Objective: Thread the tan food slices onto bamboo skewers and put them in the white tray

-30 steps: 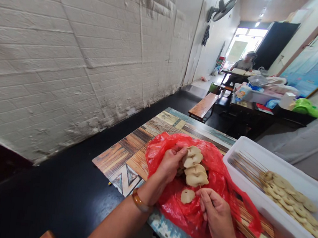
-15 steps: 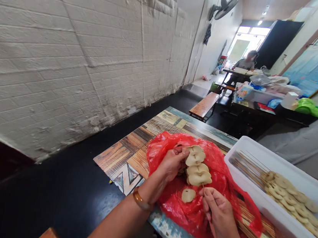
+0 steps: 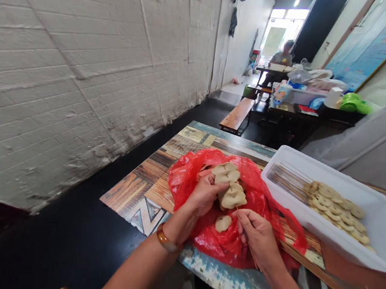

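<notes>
My right hand (image 3: 256,232) pinches the lower end of a thin wooden skewer (image 3: 237,208). Pale, round, flat food slices (image 3: 233,197) are threaded along it, overlapping in a row that points away from me. My left hand (image 3: 204,193) grips the slices from the left side, its thumb lying across them. Both hands are over a crumpled red plastic bag (image 3: 208,248) spread on the table. One loose slice (image 3: 223,223) with a small hole lies on the bag below the skewer. More slices are partly hidden beneath my left hand.
A white plastic tub (image 3: 305,220) at the right holds several loaded skewers (image 3: 338,207). The patterned wooden table (image 3: 159,187) ends at the left above a dark floor. Beyond stand a bench (image 3: 239,112), a cluttered table and a seated person (image 3: 281,58). A white wall runs along the left.
The view has shifted, so the scene sits further left and higher. My left hand has slid down along the slices, its thumb now across them. My right hand still holds the skewer's end.
</notes>
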Demonstrator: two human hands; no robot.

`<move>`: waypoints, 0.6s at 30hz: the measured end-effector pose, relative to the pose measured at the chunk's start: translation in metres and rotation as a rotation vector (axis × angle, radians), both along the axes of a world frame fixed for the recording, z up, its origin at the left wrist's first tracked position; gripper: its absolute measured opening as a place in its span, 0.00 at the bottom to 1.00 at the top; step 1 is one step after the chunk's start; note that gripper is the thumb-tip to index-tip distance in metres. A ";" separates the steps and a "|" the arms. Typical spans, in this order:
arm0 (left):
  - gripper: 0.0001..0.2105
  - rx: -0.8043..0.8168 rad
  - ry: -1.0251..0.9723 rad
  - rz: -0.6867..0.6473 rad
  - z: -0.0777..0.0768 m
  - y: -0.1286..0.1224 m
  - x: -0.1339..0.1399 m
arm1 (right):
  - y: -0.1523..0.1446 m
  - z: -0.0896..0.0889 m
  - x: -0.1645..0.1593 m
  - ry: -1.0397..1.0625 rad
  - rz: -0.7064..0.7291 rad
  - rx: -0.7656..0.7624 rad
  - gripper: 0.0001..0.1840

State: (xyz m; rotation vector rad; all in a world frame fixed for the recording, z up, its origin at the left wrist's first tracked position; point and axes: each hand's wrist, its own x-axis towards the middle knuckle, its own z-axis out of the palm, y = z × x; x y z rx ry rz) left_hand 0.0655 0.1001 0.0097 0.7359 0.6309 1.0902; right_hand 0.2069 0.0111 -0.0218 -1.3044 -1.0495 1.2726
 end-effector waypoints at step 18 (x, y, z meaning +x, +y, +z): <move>0.18 0.019 0.007 0.135 0.002 0.019 -0.001 | 0.019 0.005 0.013 -0.526 -0.153 0.485 0.12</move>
